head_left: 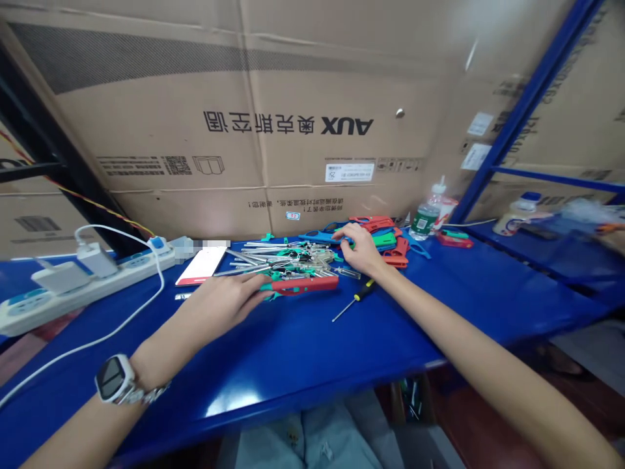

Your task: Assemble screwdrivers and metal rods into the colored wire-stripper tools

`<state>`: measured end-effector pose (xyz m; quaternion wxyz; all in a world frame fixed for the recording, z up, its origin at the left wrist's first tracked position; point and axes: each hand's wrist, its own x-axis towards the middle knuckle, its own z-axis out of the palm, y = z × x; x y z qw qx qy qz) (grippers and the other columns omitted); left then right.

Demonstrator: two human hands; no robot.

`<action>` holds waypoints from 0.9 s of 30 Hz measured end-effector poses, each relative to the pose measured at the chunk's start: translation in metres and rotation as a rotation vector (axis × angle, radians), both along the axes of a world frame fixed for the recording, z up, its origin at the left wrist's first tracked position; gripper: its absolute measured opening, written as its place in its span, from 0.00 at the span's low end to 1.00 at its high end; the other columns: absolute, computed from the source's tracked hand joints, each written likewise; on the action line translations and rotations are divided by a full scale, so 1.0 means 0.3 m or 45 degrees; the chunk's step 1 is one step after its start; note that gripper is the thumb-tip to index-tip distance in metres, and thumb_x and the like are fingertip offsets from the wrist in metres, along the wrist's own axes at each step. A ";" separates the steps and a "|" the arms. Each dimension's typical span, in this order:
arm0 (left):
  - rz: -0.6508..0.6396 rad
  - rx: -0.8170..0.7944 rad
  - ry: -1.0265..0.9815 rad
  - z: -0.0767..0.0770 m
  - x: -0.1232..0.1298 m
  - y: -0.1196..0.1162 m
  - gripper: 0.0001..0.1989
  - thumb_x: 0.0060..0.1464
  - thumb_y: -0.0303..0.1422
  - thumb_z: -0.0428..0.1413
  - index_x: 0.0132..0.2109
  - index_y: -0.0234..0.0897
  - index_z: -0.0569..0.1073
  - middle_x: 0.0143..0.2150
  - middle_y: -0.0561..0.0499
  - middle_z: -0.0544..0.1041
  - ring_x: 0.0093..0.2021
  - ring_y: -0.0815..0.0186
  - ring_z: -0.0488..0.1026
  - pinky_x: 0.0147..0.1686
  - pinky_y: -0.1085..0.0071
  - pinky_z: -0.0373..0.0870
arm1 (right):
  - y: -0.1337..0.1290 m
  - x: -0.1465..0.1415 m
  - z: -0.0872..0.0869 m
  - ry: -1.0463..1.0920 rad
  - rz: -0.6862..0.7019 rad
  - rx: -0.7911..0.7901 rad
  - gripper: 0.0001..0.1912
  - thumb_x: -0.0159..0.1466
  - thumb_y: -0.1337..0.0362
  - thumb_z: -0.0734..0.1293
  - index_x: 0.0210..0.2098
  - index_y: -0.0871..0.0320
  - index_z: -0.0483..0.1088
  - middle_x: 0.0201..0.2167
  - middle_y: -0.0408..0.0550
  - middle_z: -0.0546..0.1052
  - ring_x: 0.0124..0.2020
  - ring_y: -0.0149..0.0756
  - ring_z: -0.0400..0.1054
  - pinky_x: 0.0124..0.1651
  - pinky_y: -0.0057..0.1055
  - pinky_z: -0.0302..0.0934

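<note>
My left hand [234, 296] is closed around one end of a long red plastic shell [305, 284] with green parts, shaped like a toy gun body. My right hand [361, 247] reaches over the right edge of a heap of metal rods and small green parts [288, 257]. Its fingers are bent, with a gap between thumb and forefinger; I see nothing held between them. Close by it lie red gun-shaped shells [374, 223], a green one [385, 241] and blue pieces [312, 237]. A screwdriver [359, 297] with a yellow and black handle rests below my right wrist.
A white power strip [137, 264] with chargers and a white cable [159, 286] runs along the left. Beside it lies a white and red flat item [202, 264]. Bottles [426, 218] [520, 212] stand right of the heap. Cardboard [288, 124] walls the back.
</note>
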<state>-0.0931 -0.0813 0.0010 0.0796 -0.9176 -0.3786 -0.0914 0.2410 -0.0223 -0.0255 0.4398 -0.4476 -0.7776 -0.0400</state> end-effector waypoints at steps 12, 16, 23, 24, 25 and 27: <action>-0.104 -0.048 -0.060 -0.125 0.022 -0.052 0.15 0.70 0.40 0.47 0.49 0.38 0.74 0.47 0.43 0.76 0.47 0.54 0.76 0.46 0.58 0.73 | -0.363 -0.040 -0.065 -0.328 0.092 -0.314 0.06 0.68 0.63 0.64 0.35 0.55 0.63 0.36 0.48 0.73 0.39 0.40 0.64 0.45 0.39 0.58; -0.167 -0.004 -0.045 -0.102 0.061 -0.057 0.14 0.69 0.40 0.50 0.52 0.37 0.73 0.48 0.43 0.75 0.48 0.53 0.74 0.48 0.56 0.71 | -0.349 -0.041 -0.080 -0.426 0.065 -0.382 0.16 0.72 0.55 0.62 0.30 0.55 0.62 0.34 0.46 0.71 0.38 0.39 0.64 0.44 0.39 0.57; -0.358 0.046 -0.007 -0.063 0.265 -0.027 0.16 0.64 0.42 0.58 0.51 0.35 0.74 0.49 0.43 0.76 0.48 0.53 0.74 0.49 0.58 0.69 | -0.307 -0.042 -0.104 -0.538 0.095 -0.345 0.28 0.75 0.47 0.55 0.25 0.57 0.65 0.29 0.47 0.72 0.34 0.37 0.65 0.39 0.35 0.52; -0.370 0.043 0.000 -0.070 0.285 -0.021 0.15 0.64 0.41 0.58 0.50 0.35 0.75 0.48 0.43 0.76 0.47 0.54 0.74 0.48 0.59 0.69 | -0.301 -0.040 -0.108 -0.519 0.109 -0.350 0.29 0.75 0.47 0.54 0.24 0.57 0.65 0.28 0.47 0.72 0.33 0.37 0.65 0.38 0.34 0.52; -0.366 0.034 -0.002 -0.077 0.298 -0.016 0.13 0.65 0.40 0.58 0.49 0.35 0.75 0.47 0.43 0.76 0.46 0.55 0.74 0.48 0.60 0.69 | -0.296 -0.038 -0.110 -0.468 0.121 -0.367 0.30 0.75 0.46 0.53 0.24 0.57 0.65 0.26 0.46 0.72 0.31 0.36 0.64 0.36 0.34 0.51; -0.354 0.005 -0.036 -0.091 0.301 -0.014 0.11 0.66 0.38 0.56 0.48 0.35 0.74 0.46 0.43 0.76 0.46 0.56 0.74 0.47 0.60 0.69 | -0.289 -0.042 -0.104 -0.273 0.120 -0.424 0.32 0.74 0.44 0.52 0.21 0.57 0.62 0.20 0.43 0.68 0.25 0.33 0.60 0.32 0.33 0.48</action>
